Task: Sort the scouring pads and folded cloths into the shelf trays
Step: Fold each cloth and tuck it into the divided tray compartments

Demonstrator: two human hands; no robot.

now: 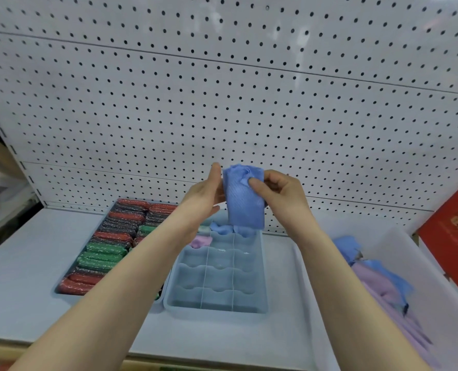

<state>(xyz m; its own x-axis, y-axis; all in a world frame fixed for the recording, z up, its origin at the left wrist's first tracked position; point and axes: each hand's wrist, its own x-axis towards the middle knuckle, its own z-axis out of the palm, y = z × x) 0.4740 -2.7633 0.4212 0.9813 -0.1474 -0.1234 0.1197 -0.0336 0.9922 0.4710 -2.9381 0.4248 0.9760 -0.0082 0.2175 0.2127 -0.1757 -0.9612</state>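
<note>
**Blue cloth being folded above the divided tray**

Blue cloth [245, 200] is hanging upright between both hands, raised in front of the pegboard and directly over the far end of the divided tray [217, 307]. In the head view, the right hand [282, 195] is pinching the cloth's upper right corner, thumb in front and fingers curled behind. The left hand [205, 192] is lying against the cloth's left edge with fingers nearly straight, seemingly steadying it rather than gripping; whether its thumb is pinching the cloth from behind cannot be told. Held this way, the cloth is probably being shaped narrow enough to drop into one compartment.

Far compartments are already holding a lilac cloth [202, 241] and blue cloths [222, 227]; the nearer ones are showing bare bottoms. To the left, the scouring pads [107, 253], red and green, are sitting packed in rows in their own tray. To the right, a white bin [420, 253] is holding loose blue and lilac cloths awaiting sorting.

Everything is resting on a pale grey shelf [21, 277] backed by white pegboard [222, 76], with a red box [453, 236] leaning at the far right.
</note>
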